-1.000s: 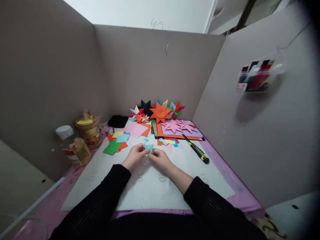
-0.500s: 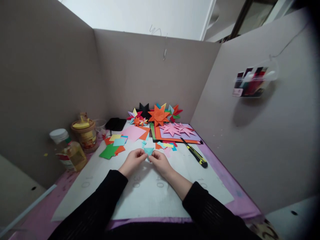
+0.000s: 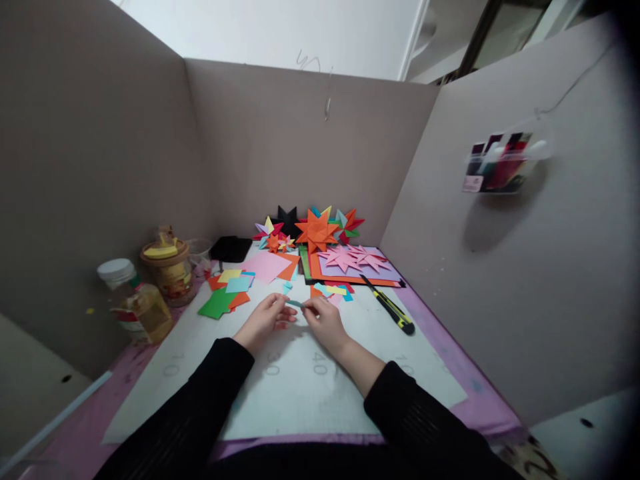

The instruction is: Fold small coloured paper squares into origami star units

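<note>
Teal paper piece (image 3: 295,303) sits pinched between both hands, just above the white mat (image 3: 310,393), near its far middle. Left hand (image 3: 263,319) has thumb and fingertips closed on the piece's left end; right hand (image 3: 324,321) has fingertips closed on the right end. Piece looks folded flat and narrow, seen almost edge-on; fold details too small to tell. Both forearms in black sleeves (image 3: 200,393) come in from the bottom edge. Loose paper squares (image 3: 227,290) in green, orange, yellow and blue lie left of the hands on the mat; more small scraps (image 3: 334,291) lie just beyond the right hand. Utility knife (image 3: 389,305), black and yellow, lies to the right, apart from the hands. Pink stars (image 3: 353,257) rest on a stack of coloured sheets behind it. Orange star (image 3: 316,230) and other folded stars stand against the back wall. Bottle (image 3: 131,300) and jar (image 3: 170,270) stand at far left, off the mat.
</note>
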{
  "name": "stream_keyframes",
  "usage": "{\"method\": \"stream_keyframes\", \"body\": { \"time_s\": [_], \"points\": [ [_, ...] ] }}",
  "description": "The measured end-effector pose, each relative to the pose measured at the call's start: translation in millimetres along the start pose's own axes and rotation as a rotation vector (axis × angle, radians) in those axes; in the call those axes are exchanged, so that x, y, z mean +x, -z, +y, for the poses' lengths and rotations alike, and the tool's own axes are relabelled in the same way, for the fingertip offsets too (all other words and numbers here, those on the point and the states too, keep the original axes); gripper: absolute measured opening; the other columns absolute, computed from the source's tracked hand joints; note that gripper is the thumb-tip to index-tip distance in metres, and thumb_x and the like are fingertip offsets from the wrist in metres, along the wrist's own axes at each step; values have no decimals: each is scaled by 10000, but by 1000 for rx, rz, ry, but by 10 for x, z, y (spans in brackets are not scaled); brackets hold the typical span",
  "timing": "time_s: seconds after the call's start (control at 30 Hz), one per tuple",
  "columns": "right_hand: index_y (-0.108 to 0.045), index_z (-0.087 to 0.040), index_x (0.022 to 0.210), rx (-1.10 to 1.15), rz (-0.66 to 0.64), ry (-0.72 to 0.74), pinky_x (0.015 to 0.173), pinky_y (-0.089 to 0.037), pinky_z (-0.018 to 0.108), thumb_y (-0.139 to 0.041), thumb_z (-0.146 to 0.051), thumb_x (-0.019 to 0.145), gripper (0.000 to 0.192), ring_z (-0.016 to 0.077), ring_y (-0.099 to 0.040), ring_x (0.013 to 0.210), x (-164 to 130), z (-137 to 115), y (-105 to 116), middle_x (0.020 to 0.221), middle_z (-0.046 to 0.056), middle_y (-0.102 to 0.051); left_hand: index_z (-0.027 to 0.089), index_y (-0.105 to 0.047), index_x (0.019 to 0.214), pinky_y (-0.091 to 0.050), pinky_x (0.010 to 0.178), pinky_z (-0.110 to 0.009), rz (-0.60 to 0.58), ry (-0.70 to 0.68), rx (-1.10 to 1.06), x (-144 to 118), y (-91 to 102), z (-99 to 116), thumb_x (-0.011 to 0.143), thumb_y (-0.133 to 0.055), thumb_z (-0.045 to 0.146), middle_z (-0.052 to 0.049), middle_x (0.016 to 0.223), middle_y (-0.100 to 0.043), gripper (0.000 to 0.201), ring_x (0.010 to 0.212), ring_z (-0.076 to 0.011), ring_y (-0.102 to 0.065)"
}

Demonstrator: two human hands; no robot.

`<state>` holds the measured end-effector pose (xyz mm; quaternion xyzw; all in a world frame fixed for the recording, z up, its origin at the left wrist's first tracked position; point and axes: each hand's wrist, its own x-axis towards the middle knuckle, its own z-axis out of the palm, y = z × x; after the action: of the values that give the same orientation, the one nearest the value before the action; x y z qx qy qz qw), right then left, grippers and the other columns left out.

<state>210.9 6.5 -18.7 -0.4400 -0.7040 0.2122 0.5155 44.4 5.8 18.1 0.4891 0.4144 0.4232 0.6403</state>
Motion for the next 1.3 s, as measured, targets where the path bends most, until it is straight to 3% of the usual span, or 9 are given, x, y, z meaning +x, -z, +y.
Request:
{"method": "stream_keyframes", "body": {
  "time_s": [0.1, 0.27, 0.43, 0.67, 1.1, 1.3],
  "points": [
    [-603, -215, 821, -98, 0, 211, 783, -458, 358, -488, -170, 806, 125, 199, -557, 851, 9, 33, 53, 851, 68, -605, 199, -478, 942, -434, 568, -231, -26, 38, -41, -13, 22, 24, 734, -577, 511, -39, 803, -630, 388, 713, -160, -640],
    [-605, -232, 886, -131, -59, 342, 824, -465, 361, -461, -133, 822, 187, 195, -560, 934, -13, 27, 59, 956, 80, -602, 180, -531, 927, -358, 481, -194, -25, -69, 103, 16, 48, 17, 639, -692, 349, 50, 588, -538, 371, 502, -90, -521],
    [-562, -220, 974, -93, -14, 324, 840, -456, 373, -479, -136, 810, 202, 201, -544, 966, -15, -39, 72, 981, 83, -584, 153, -568, 819, -341, 478, -199, 83, -185, 255, 37, 62, 19, 643, -643, 299, 63, 532, -474, 241, 477, -82, -450],
    [-581, -212, 900, -117, -76, 249, 891, -421, 383, -506, -128, 789, 158, 211, -523, 1008, 5, -27, 75, 1039, 87, -559, 152, -593, 748, -358, 515, -207, 50, -256, 356, 26, 74, 36, 653, -544, 214, 37, 592, -529, 124, 525, -94, -469],
    [-558, -203, 929, -54, -119, 250, 858, -436, 359, -535, -129, 788, 161, 199, -528, 980, -9, -41, 58, 1006, 80, -577, 133, -591, 769, -272, 470, -181, -2, -87, 259, 23, 102, 58, 622, -531, 202, 63, 516, -455, 173, 461, -67, -374],
    [-539, -205, 949, -34, -131, 219, 823, -448, 351, -544, -138, 777, 185, 198, -534, 940, -21, -20, 39, 990, 77, -573, 134, -597, 767, -271, 476, -184, 18, -94, 268, 9, 87, 76, 622, -533, 207, 59, 535, -473, 175, 469, -65, -372]
  ]
}}
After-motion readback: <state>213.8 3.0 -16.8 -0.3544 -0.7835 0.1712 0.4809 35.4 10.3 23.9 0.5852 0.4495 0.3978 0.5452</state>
